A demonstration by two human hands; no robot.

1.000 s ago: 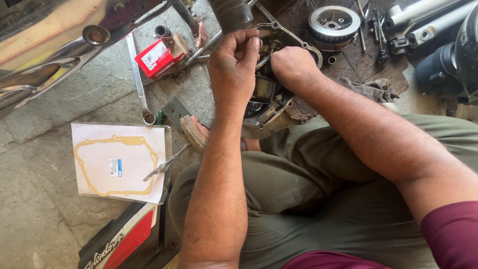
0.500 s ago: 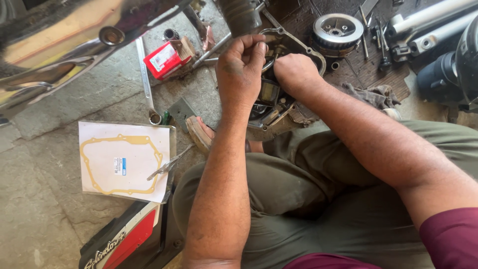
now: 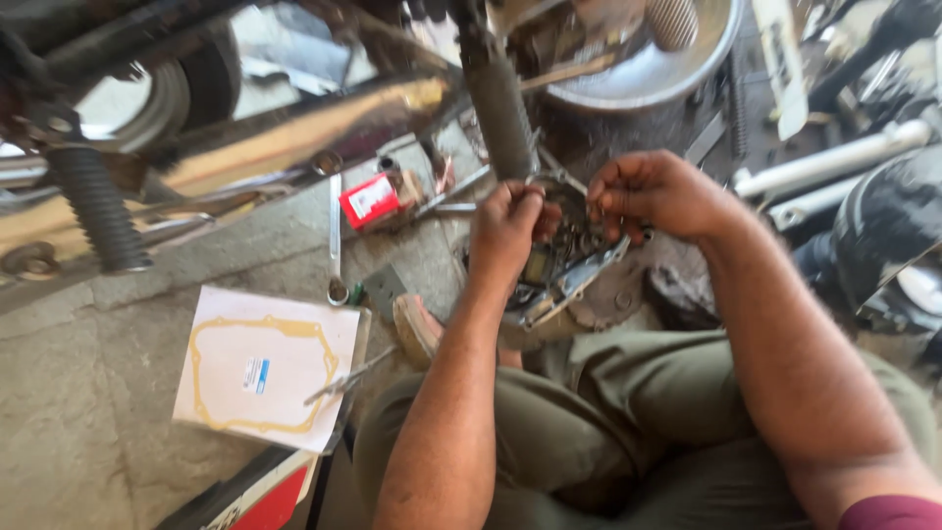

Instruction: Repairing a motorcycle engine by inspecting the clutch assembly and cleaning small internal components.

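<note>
Concrete floor [image 3: 88, 432], rough and oil-stained, under a motorcycle whose chrome exhaust [image 3: 245, 157] runs across the top of the view. The engine cover [image 3: 559, 270], a grimy metal casing, sits propped against the person's knees, just right of the exhaust's end and tilted up toward the camera.

Left hand [image 3: 505, 231] is curled over the cover's upper left rim, fingers closed round the edge and steadying it. Right hand [image 3: 653, 191] comes in from the cover's upper right, fingertips pinched together at the rim; whether they pinch a small part or just the casing edge, I cannot tell, it's too blurred.

For this bit, I'd judge a firm brace with the left hand matters most, so the cover doesn't rock while the right works, and small pieces want to be kept over the lap, not the floor.

Left of the cover: a red box [image 3: 370, 199], a spanner [image 3: 336, 240] lying upright in view, and lower down a white gasket pack [image 3: 265, 368] with a thin tool [image 3: 348, 376] across its corner. A sandal [image 3: 417, 329] sits just below the cover's left end. Above it a ribbed footpeg [image 3: 500, 108] hangs close, crowding the hands. Dark parts [image 3: 883, 226] clutter the right.
</note>
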